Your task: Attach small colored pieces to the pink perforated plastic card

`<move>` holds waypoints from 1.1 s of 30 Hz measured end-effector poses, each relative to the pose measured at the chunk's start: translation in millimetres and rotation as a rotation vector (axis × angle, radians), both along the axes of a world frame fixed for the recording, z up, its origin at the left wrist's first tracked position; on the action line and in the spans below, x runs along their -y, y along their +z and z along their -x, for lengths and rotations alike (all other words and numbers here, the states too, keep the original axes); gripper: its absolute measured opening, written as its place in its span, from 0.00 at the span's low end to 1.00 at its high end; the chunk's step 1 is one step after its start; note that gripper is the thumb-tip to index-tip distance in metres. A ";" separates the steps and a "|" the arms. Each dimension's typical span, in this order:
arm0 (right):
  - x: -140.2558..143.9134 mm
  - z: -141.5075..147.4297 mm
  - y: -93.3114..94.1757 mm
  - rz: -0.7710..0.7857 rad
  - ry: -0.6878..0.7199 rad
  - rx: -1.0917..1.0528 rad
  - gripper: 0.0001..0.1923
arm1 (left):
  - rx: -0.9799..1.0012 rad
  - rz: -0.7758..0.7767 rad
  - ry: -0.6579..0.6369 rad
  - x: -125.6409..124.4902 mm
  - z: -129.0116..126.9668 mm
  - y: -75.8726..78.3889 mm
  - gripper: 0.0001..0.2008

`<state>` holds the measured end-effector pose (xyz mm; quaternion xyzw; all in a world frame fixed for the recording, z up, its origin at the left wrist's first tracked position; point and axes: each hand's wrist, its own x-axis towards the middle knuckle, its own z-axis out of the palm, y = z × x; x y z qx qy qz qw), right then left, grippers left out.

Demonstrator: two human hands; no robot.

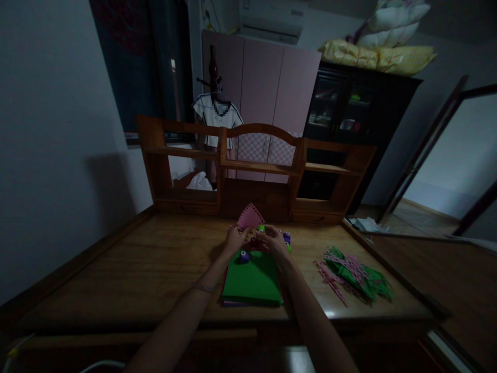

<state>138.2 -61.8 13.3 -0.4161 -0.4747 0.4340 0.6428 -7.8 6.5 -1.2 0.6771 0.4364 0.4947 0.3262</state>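
A pink sheet with a row of small dark marks or holes along its edges stands tilted above the desk. My left hand pinches its lower left part. My right hand is at the lower right, fingers bent inward near a small bright green piece; what they grip is partly hidden. Below my hands lies a stack of green sheets, with pink and purple edges underneath. A small purple piece with a white round spot rests on the stack. Similar purple and green pieces sit beyond my right hand.
A tangled pile of green and pink dotted strips lies on the right of the wooden desk. A wooden shelf unit runs along the desk's back edge. A wall borders the left side.
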 end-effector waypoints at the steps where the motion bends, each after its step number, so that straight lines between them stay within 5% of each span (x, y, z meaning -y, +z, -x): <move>1: 0.2 0.1 0.1 -0.009 0.005 0.002 0.23 | -0.003 -0.002 0.001 -0.3 0.2 -0.1 0.18; 33: -4.4 -2.4 -2.5 0.044 0.031 -0.066 0.22 | -0.062 -0.122 -0.056 1.9 -1.9 2.9 0.15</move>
